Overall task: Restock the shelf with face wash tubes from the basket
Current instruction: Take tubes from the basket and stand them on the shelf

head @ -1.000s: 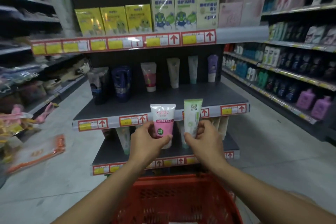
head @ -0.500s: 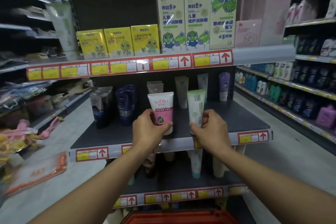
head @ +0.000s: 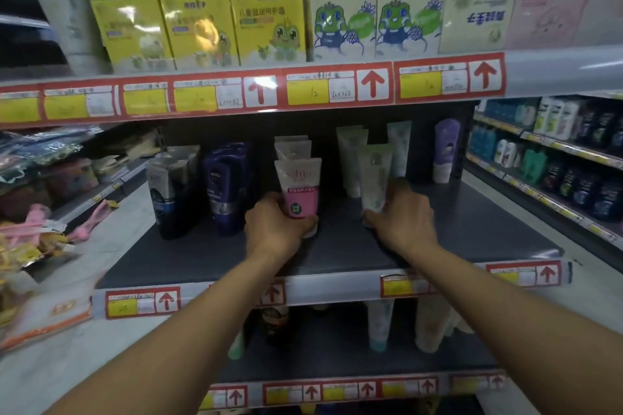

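— Can you read the pink tube [head: 299, 190]?
— No. Its lettering is smeared, and the left hand [head: 274, 229] covers its lower end and cap.
— And the green tube [head: 373, 175]?
— Blurred too; the right hand [head: 403, 217] hides its base, so I can't tell whether it touches the shelf [head: 472, 236].
— The price labels [head: 313, 91]?
— Too soft to read.
— The tall boxes [head: 377, 0] on top?
— Cut off by the upper edge.
— The left side?
— The hanging packets [head: 37, 232] are only streaks.

Both arms outstretched; left hand [head: 274, 229] and right hand [head: 403, 217] curled, gripping.
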